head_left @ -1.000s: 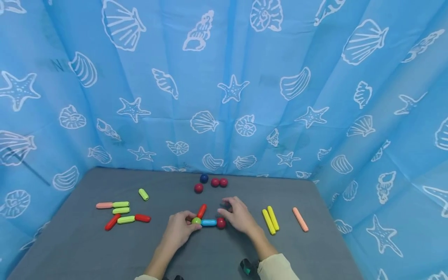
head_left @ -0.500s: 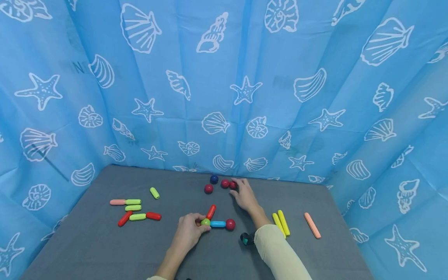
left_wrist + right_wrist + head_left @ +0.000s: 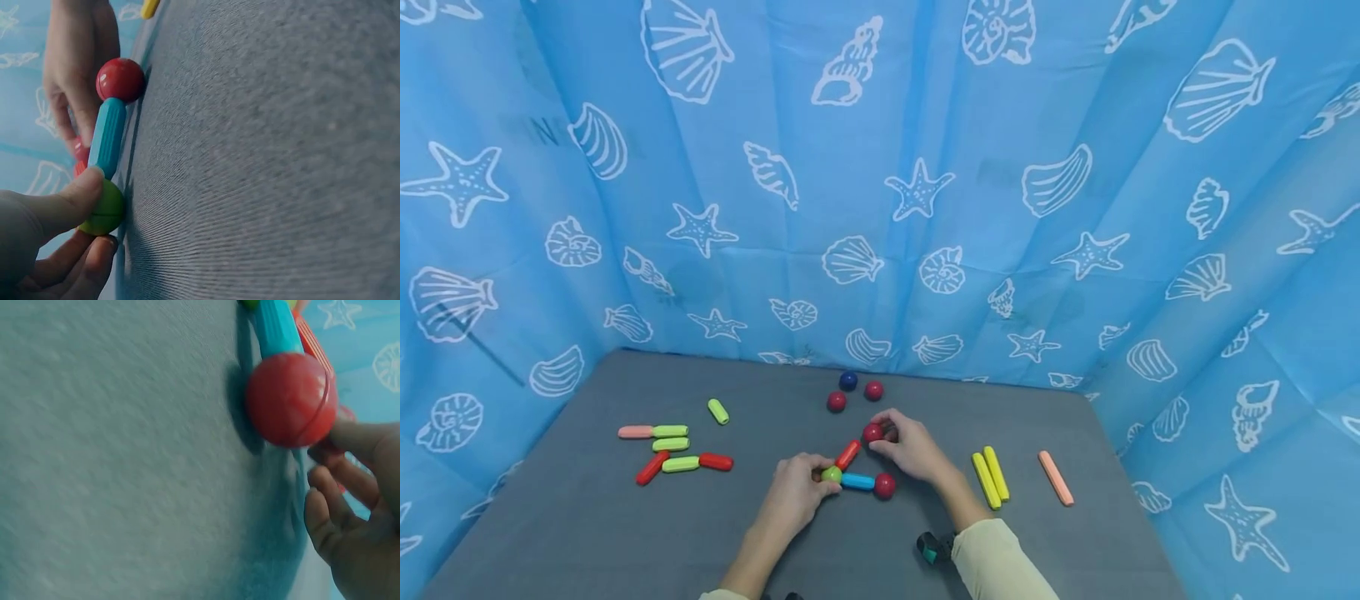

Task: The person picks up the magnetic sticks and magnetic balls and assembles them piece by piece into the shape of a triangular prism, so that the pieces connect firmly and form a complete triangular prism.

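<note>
My left hand [image 3: 796,492] pinches a green ball [image 3: 107,209] between thumb and fingers. From that ball a blue rod [image 3: 857,482] runs right to a dark red ball [image 3: 884,486], and a red rod [image 3: 848,454] slants away toward the back. My right hand [image 3: 912,447] holds a second red ball [image 3: 872,432] between thumb and fingertips, close to the red rod's far end. In the right wrist view, the red ball on the blue rod [image 3: 290,400] stands in front of the right fingers [image 3: 325,500] and hides most of what they hold.
Behind the hands lie a blue ball [image 3: 848,381] and two red balls [image 3: 837,402]. At left are several light green rods [image 3: 681,464], red rods [image 3: 716,462] and a salmon rod [image 3: 636,432]. At right lie two yellow rods [image 3: 991,477] and another salmon rod [image 3: 1056,477].
My right hand reached to the back, took the rightmost red ball and brought it forward beside the red rod. My left hand keeps its pinch on the green ball.
</note>
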`<state>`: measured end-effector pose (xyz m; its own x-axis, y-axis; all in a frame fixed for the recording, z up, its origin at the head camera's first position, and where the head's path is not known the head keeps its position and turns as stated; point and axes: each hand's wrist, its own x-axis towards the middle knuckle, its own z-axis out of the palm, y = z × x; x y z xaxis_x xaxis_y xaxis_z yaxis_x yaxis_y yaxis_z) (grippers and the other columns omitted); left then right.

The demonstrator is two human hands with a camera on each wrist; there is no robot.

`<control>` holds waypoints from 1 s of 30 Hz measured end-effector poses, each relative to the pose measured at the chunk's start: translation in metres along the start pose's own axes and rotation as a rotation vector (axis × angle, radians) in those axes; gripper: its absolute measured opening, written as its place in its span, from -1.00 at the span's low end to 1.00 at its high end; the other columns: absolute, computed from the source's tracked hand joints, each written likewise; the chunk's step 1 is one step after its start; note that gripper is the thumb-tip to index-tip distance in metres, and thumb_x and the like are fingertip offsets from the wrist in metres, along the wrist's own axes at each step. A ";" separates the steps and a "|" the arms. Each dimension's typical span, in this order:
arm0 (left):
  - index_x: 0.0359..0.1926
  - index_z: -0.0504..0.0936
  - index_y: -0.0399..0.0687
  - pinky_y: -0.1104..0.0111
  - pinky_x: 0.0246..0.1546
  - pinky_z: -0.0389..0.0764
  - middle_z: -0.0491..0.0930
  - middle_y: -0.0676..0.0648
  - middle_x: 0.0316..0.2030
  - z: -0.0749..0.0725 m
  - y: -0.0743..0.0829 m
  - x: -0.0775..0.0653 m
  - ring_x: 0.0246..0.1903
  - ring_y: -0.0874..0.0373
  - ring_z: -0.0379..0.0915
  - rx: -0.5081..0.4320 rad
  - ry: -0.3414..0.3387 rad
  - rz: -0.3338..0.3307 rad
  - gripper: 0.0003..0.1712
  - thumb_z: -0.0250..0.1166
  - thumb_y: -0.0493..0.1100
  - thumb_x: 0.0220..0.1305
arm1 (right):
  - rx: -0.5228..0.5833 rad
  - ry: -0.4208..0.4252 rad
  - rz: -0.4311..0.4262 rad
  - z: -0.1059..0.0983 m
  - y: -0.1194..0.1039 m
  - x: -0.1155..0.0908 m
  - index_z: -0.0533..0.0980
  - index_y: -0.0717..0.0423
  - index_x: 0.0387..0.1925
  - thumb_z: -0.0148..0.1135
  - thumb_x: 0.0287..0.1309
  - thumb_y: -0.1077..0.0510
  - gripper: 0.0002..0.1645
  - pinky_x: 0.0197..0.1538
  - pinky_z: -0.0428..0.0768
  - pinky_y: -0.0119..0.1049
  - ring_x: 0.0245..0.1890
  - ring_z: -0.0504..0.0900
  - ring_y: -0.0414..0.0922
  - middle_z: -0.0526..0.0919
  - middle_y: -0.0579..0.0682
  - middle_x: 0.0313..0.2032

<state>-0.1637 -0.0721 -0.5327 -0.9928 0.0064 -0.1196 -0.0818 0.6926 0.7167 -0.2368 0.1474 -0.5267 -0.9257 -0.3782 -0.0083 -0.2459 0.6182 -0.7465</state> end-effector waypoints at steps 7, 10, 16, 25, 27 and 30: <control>0.03 0.77 -0.02 0.10 -0.08 0.69 0.75 -0.05 -0.07 0.000 0.001 0.001 -0.15 0.16 0.64 0.052 -0.032 0.036 -0.55 0.57 -0.11 0.07 | 0.048 -0.065 -0.037 -0.001 -0.004 -0.007 0.49 0.03 0.20 0.35 0.33 0.10 -0.55 -0.06 0.61 -0.35 -0.09 0.66 -0.15 0.68 -0.01 0.05; 0.10 0.73 -0.01 0.08 -0.01 0.68 0.71 -0.06 0.03 0.002 -0.001 0.002 -0.04 0.11 0.64 0.046 -0.004 0.084 -0.54 0.53 -0.17 0.14 | 0.002 -0.085 -0.040 -0.005 -0.001 -0.012 0.48 0.01 0.26 0.36 0.31 0.08 -0.48 -0.12 0.56 -0.35 -0.16 0.61 -0.16 0.67 -0.01 0.03; 0.17 0.63 -0.01 0.17 -0.04 0.65 0.59 -0.06 0.09 0.005 0.003 -0.004 -0.03 0.10 0.56 -0.026 0.185 0.127 -0.54 0.46 -0.19 0.25 | -0.102 -0.051 -0.029 -0.009 0.007 -0.028 0.58 0.02 0.12 0.44 0.22 0.00 -0.53 -0.20 0.50 -0.40 -0.25 0.51 -0.22 0.64 -0.07 -0.13; -0.02 0.57 0.08 0.32 -0.27 0.46 0.53 0.13 -0.22 0.019 0.013 -0.015 -0.19 0.19 0.35 0.083 -0.067 0.105 -0.40 0.60 0.18 0.00 | -0.148 0.025 0.047 -0.005 0.015 -0.055 0.54 0.00 -0.02 0.52 0.11 -0.11 -0.50 -0.33 0.45 -0.44 -0.34 0.45 -0.25 0.52 -0.11 -0.24; -0.05 0.61 0.10 0.30 -0.24 0.49 0.57 0.13 -0.21 0.021 0.011 -0.013 -0.21 0.20 0.38 0.121 -0.011 0.120 -0.51 0.60 0.07 0.05 | -0.105 0.024 0.039 -0.005 0.019 -0.058 0.56 0.01 0.03 0.49 0.16 -0.09 -0.51 -0.30 0.47 -0.44 -0.33 0.46 -0.26 0.54 -0.09 -0.21; -0.04 0.66 0.12 0.22 -0.13 0.56 0.63 0.10 -0.14 0.018 0.007 -0.010 -0.15 0.19 0.43 0.144 0.049 0.128 -0.61 0.56 -0.02 0.12 | -0.018 0.026 0.058 -0.006 0.025 -0.060 0.59 -0.01 0.06 0.44 0.22 -0.06 -0.56 -0.26 0.48 -0.43 -0.31 0.48 -0.25 0.57 -0.05 -0.18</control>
<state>-0.1524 -0.0544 -0.5390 -0.9976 0.0685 0.0024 0.0554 0.7842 0.6181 -0.1889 0.1898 -0.5413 -0.9456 -0.3235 -0.0332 -0.1970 0.6510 -0.7331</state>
